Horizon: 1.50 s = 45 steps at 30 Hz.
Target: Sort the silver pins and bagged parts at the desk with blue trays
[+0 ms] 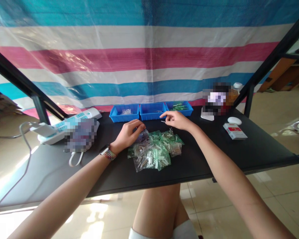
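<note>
My right hand (174,119) is over the table just in front of the blue bins, its index finger stretched forward. A small thin whitish pin (163,121) sticks out from its lower fingers. At the upper left edge of a pile of small clear and green plastic bags (154,152), my left hand (129,133) is closed, with its thumb against the curled fingers. Their tips are hidden, and a purplish bag (142,136) lies right by them. Short silvery and white pieces fill the bags.
Behind the hands stand a left blue bin (124,118) with a clear bag, a middle bin (151,116) with thin pieces, and a right bin (186,111) with green packets. A power strip (89,113) lies left; a small box (235,132) and white case (234,120) lie right.
</note>
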Motion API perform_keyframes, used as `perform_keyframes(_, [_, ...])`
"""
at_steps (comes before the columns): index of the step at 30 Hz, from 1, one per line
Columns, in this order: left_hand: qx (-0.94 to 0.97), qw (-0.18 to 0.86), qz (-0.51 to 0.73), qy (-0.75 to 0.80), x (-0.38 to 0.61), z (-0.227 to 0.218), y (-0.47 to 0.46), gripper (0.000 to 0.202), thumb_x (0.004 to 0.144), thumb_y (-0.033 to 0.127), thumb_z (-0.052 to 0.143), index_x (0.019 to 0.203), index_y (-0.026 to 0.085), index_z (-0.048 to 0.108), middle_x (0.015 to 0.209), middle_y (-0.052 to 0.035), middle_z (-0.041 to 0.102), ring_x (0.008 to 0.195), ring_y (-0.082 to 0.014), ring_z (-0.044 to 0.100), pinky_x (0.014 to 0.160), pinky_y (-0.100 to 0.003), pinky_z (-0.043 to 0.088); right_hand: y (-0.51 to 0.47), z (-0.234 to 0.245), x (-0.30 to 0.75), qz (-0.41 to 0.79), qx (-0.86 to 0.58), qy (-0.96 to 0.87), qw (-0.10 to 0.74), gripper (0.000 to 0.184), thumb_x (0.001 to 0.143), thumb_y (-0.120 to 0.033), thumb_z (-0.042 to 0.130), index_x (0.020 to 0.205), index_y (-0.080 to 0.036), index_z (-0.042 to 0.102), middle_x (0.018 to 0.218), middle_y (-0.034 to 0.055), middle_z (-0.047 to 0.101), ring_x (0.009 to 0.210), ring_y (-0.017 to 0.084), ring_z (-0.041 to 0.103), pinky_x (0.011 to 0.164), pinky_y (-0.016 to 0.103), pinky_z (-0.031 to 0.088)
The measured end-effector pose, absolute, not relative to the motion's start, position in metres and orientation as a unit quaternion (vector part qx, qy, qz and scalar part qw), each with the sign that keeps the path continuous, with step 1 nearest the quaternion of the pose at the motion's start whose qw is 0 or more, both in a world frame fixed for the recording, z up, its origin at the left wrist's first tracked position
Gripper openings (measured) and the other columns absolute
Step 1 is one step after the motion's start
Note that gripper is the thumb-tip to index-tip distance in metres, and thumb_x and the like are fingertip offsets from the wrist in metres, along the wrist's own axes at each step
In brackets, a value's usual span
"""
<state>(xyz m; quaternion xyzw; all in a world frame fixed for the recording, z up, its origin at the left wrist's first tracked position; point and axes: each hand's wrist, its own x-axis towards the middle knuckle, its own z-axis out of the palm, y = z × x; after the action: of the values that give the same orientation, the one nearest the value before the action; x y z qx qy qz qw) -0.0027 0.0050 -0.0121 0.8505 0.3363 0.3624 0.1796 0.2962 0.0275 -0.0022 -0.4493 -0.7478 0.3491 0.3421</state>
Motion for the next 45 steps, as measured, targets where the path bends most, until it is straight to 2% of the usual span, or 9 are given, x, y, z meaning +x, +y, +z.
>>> perform_keyframes(6, [0.848,0.182,0.370,0.334,-0.003,-0.013,0.006,0.036,0.109,0.042,0.050,0.090,0.021,0.071,0.090,-0.0060,0.074,0.084,-0.0209,0.070,0.080,-0.033,0.053,0.014,0.005,0.269,0.482,-0.397,-0.672,0.398,0.031,0.078,-0.022,0.057,0.098,-0.018,0.080,0.069,-0.0017,0.064,0.049,0.008,0.048,0.045,0.021,0.032])
perform_keyframes(10, [0.847,0.184,0.371,0.335,-0.003,-0.011,0.005,0.036,0.109,0.042,0.050,0.090,0.020,0.070,0.089,-0.0061,0.073,0.082,-0.0205,0.069,0.078,-0.033,0.052,0.010,0.002,0.259,0.519,-0.381,-0.634,0.429,0.023,0.076,-0.027,0.071,0.097,-0.019,0.072,0.080,0.0017,0.077,0.049,0.011,0.062,0.044,0.021,0.044])
perform_keyframes(13, [0.846,0.188,0.371,0.333,-0.002,-0.010,0.003,0.032,0.108,0.042,0.053,0.094,0.020,0.071,0.092,-0.0063,0.073,0.083,-0.0206,0.069,0.079,-0.033,0.053,0.007,-0.002,0.252,0.532,-0.374,-0.621,0.437,0.028,0.077,-0.037,0.082,0.093,-0.018,0.068,0.091,0.0071,0.083,0.050,0.014,0.068,0.046,0.024,0.052])
perform_keyframes(18, [0.839,0.198,0.385,0.330,-0.001,-0.011,0.003,0.025,0.102,0.042,0.065,0.114,0.021,0.070,0.093,-0.0043,0.072,0.083,-0.0195,0.069,0.078,-0.031,0.055,0.000,-0.007,0.238,0.525,-0.359,-0.637,0.435,0.035,0.081,-0.048,0.084,0.093,-0.017,0.073,0.089,0.0082,0.083,0.053,0.015,0.070,0.048,0.025,0.054])
perform_keyframes(24, [0.851,0.172,0.386,0.312,-0.001,-0.012,0.003,0.020,0.105,0.036,0.061,0.097,0.020,0.070,0.091,-0.0040,0.070,0.082,-0.0172,0.066,0.078,-0.029,0.052,-0.003,-0.012,0.232,0.483,-0.371,-0.659,0.442,0.034,0.086,-0.050,0.079,0.088,-0.017,0.074,0.080,0.0048,0.078,0.052,0.013,0.066,0.048,0.023,0.049])
perform_keyframes(30, [0.851,0.186,0.372,0.320,0.001,-0.012,0.004,0.029,0.107,0.038,0.057,0.089,0.019,0.067,0.085,-0.0027,0.069,0.078,-0.0165,0.064,0.076,-0.029,0.049,-0.006,-0.011,0.231,0.472,-0.376,-0.643,0.471,0.025,0.080,-0.038,0.082,0.092,-0.019,0.069,0.076,0.0000,0.072,0.059,0.015,0.069,0.050,0.023,0.052])
perform_keyframes(36, [0.850,0.190,0.367,0.327,0.000,-0.009,0.003,0.034,0.108,0.040,0.054,0.086,0.019,0.067,0.085,-0.0032,0.071,0.078,-0.0174,0.066,0.078,-0.030,0.050,-0.007,-0.010,0.231,0.462,-0.375,-0.657,0.463,0.019,0.083,-0.036,0.078,0.087,-0.020,0.068,0.066,-0.0016,0.067,0.056,0.015,0.065,0.051,0.025,0.053])
perform_keyframes(42, [0.833,0.188,0.398,0.336,0.000,-0.010,0.002,0.022,0.104,0.041,0.061,0.106,0.019,0.067,0.089,-0.0026,0.071,0.081,-0.0178,0.068,0.077,-0.029,0.052,-0.003,-0.013,0.232,0.456,-0.382,-0.649,0.473,0.037,0.085,-0.054,0.077,0.085,-0.019,0.067,0.076,0.0019,0.071,0.055,0.013,0.064,0.048,0.024,0.051])
perform_keyframes(45, [0.830,0.174,0.414,0.330,0.000,-0.010,0.002,0.019,0.103,0.038,0.064,0.104,0.019,0.066,0.088,-0.0022,0.070,0.080,-0.0172,0.067,0.077,-0.028,0.053,-0.002,-0.014,0.232,0.450,-0.384,-0.650,0.476,0.047,0.085,-0.064,0.076,0.084,-0.018,0.067,0.077,0.0034,0.073,0.053,0.013,0.063,0.047,0.024,0.051])
